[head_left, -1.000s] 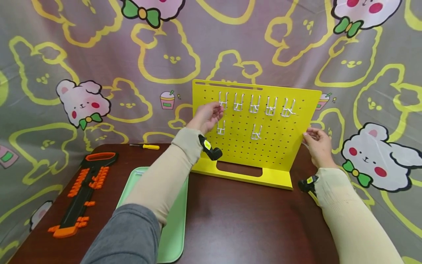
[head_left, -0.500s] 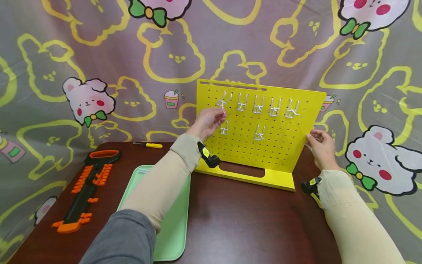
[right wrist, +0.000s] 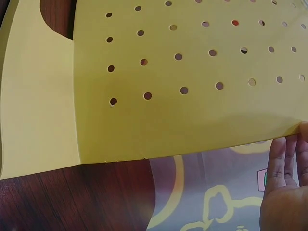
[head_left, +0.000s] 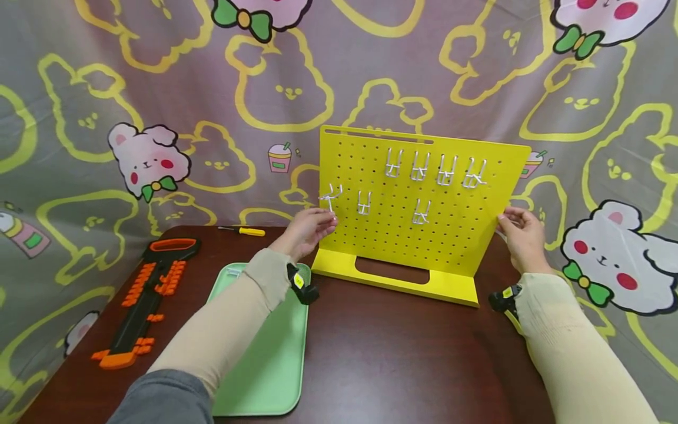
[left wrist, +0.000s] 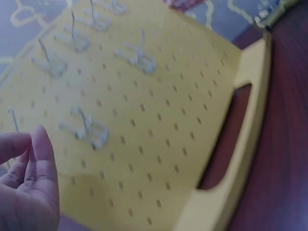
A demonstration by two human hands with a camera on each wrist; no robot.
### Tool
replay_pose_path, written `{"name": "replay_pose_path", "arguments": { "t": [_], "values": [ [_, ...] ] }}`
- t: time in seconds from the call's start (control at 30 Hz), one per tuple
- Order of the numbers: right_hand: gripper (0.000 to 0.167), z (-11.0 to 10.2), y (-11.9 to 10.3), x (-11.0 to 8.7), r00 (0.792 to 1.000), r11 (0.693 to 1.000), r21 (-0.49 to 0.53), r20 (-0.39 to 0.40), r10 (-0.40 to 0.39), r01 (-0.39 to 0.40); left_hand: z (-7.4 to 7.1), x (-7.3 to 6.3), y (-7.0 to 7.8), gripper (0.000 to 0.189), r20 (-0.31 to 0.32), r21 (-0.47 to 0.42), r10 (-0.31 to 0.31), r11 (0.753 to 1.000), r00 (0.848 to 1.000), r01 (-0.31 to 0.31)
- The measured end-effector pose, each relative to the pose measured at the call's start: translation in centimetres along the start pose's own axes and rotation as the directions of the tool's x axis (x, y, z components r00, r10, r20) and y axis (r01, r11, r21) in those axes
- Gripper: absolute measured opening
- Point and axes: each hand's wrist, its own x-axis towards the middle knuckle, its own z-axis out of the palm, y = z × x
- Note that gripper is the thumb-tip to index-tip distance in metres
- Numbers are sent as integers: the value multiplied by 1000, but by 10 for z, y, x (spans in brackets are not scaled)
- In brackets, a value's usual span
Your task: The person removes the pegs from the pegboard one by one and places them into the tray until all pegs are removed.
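A yellow pegboard (head_left: 392, 235) stands upright on its own foot. Pinched in my left hand (head_left: 307, 231) is a white wire pegboard hook (head_left: 331, 199), held in front of the board's left edge. In the left wrist view the thumb and index finger meet on it, and most of it is hidden. Several white hooks (head_left: 419, 166) hang in a row near the top, with a lower hook (head_left: 364, 203) at left and another lower hook (head_left: 421, 212) near the middle. My right hand (head_left: 523, 238) grips the board's right edge, thumb in front and fingers behind.
A green tray (head_left: 275, 359) lies under my left forearm with a small pale piece in its far corner. Left of it is a black and orange rack-like tool (head_left: 139, 312). A yellow-handled screwdriver (head_left: 249, 231) lies at the table's back. A patterned curtain (head_left: 212, 88) hangs behind.
The leftmost hook of the top row has come off the board. My left hand has carried it left and downward. The right hand keeps its grip on the edge.
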Motion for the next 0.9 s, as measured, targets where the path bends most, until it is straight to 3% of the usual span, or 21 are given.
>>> {"name": "replay_pose_path", "arguments": {
  "t": [0.27, 0.53, 0.73, 0.9],
  "values": [
    [16, 0, -1, -1, 1000, 1000, 14, 5, 2, -2, -66, -12, -18, 12, -59, 30, 3, 1000, 998, -1],
    [17, 0, -1, -1, 1000, 1000, 3, 17, -6, 6, -121, -35, -40, 12, -135, 185, 19, 983, 991, 6],
    [17, 0, -2, 0, 1000, 1000, 1, 10, -10, 10, -149, -50, -59, 23, -178, 339, 17, 940, 984, 45],
    [17, 0, 1, 0, 1000, 999, -47, 3, -3, 3, -157, -54, -70, 21, -189, 382, 18, 923, 982, 57]
  ]
}}
